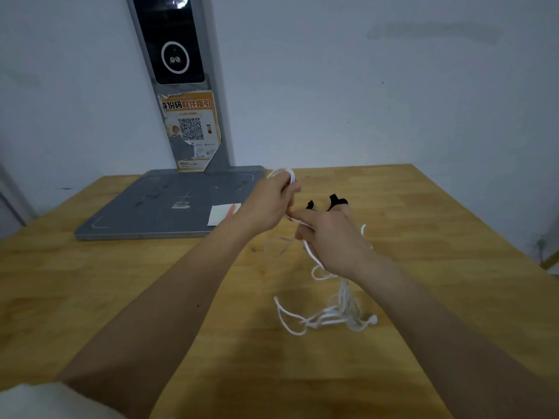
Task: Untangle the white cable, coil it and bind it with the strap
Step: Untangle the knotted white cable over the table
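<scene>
White cable [329, 313]: mostly a loose tangle on the bench [151, 297], with strands rising to both hands.
Left hand [266, 204]: fingers curled round a small loop of cable.
Right hand [332, 237]: fingers closed on a strand, forefinger extended.
Strap [335, 202]: black, apparently lying just beyond the right hand, unused.
Progress: early; coiling barely begun, untangling and binding remain.

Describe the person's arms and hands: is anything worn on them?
Both forearms are bare, with no sleeves in view. The left hand and right hand wear no gloves, and no rings or watch show. A white blur at the lower left corner may be clothing, but it is too unclear to tell.
</scene>
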